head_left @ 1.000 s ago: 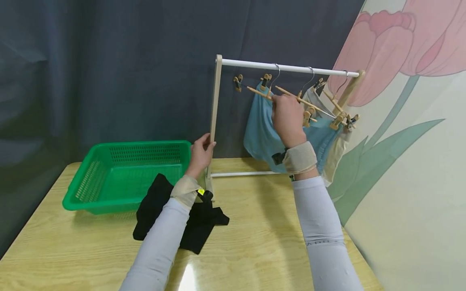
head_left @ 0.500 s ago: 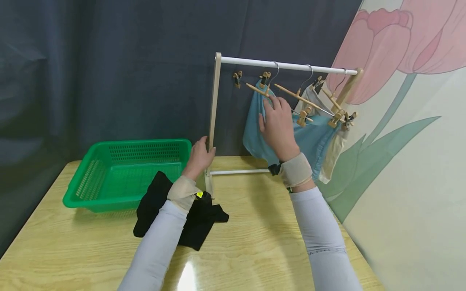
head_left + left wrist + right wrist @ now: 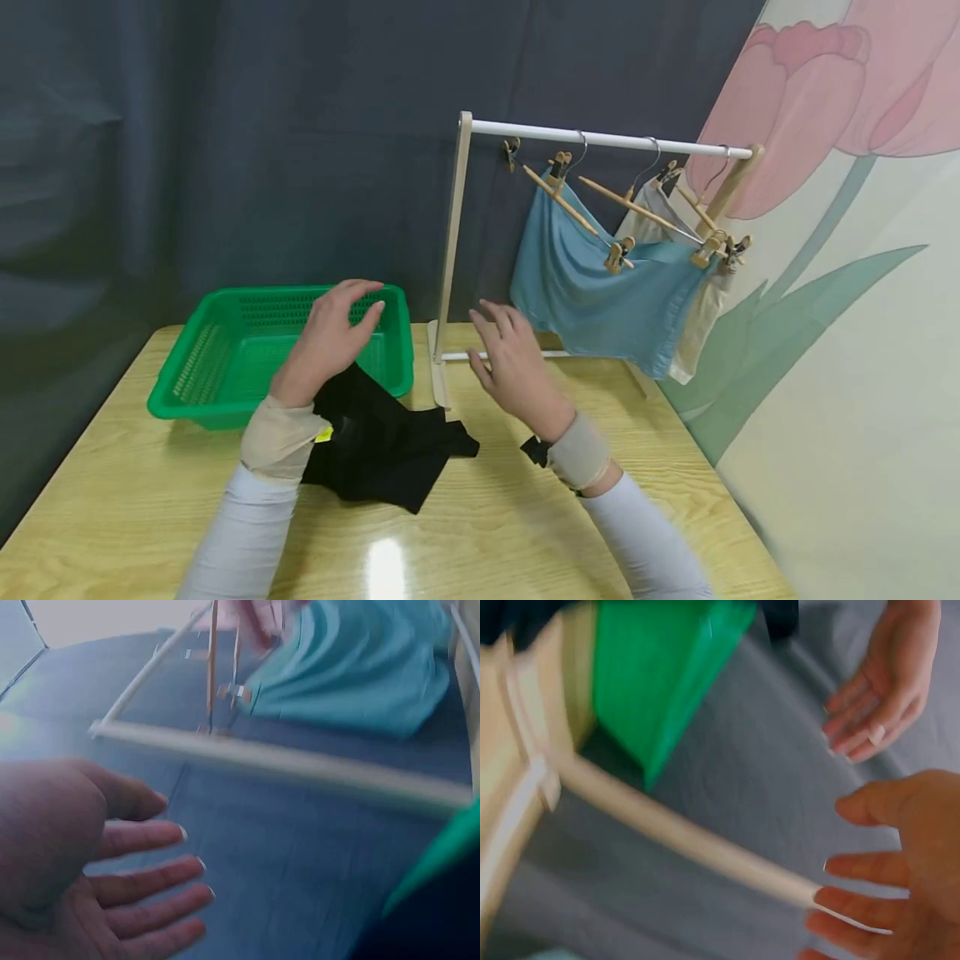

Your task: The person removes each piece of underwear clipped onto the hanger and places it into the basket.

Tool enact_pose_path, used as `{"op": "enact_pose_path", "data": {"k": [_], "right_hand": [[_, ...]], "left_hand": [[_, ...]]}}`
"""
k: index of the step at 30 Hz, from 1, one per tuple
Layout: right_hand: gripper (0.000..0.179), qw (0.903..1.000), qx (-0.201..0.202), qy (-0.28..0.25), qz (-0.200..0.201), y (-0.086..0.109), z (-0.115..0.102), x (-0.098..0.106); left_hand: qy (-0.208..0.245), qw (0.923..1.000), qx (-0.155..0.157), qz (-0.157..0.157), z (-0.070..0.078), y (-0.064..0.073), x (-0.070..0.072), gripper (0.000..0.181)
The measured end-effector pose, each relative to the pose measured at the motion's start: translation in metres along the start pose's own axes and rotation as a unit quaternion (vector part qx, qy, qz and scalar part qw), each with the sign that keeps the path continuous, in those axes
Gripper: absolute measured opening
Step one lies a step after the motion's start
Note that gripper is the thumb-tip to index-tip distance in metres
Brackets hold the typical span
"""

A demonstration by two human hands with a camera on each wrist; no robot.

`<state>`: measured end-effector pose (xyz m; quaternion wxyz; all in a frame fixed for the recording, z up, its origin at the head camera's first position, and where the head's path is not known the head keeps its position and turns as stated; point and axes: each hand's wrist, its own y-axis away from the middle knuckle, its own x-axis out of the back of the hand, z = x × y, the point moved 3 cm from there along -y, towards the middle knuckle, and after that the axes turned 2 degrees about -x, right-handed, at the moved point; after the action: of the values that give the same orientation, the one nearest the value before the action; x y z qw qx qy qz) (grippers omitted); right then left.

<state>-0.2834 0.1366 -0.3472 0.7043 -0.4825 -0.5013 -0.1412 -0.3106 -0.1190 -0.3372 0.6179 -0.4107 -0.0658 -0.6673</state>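
In the head view my left hand (image 3: 326, 337) hovers over the front right part of the green basket (image 3: 217, 412), fingers spread and holding nothing. My right hand (image 3: 517, 367) is in the air in front of the rack's lower bar, its fingers loosely extended and free of any object. Below my left wrist a black garment (image 3: 390, 450) lies crumpled on the table, partly hidden by that wrist. Light blue shorts (image 3: 622, 300) hang by clips from wooden hangers (image 3: 558, 200) on the small clothes rack (image 3: 453, 225). A beige garment (image 3: 693, 333) hangs behind them.
The rack's white top rail (image 3: 540, 131) runs toward the painted wall (image 3: 840, 375) at the right. A dark curtain (image 3: 300, 150) stands behind the wooden table (image 3: 480, 533). The basket sits left of the rack's foot (image 3: 438, 375).
My right hand has let go of the hanger and come down toward the left. My left hand has left the rack's upright and moved left over the basket.
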Motion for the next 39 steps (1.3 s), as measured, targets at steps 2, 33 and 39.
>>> {"op": "enact_pose_path", "data": {"k": [2, 33, 39], "right_hand": [[0.052, 0.9983, 0.009, -0.029, -0.050, 0.010, -0.012, -0.015], [0.074, 0.9072, 0.116, -0.010, -0.404, 0.038, -0.108, -0.124], [0.054, 0.9246, 0.149, 0.023, -0.350, 0.038, -0.108, -0.129]], "left_hand": [[-0.009, 0.9995, -0.018, 0.023, -0.012, 0.010, 0.015, 0.039], [-0.176, 0.9297, 0.295, 0.133, -0.177, 0.103, 0.076, 0.057], [-0.164, 0.9167, 0.319, 0.177, -0.176, 0.109, 0.077, 0.054]]}}
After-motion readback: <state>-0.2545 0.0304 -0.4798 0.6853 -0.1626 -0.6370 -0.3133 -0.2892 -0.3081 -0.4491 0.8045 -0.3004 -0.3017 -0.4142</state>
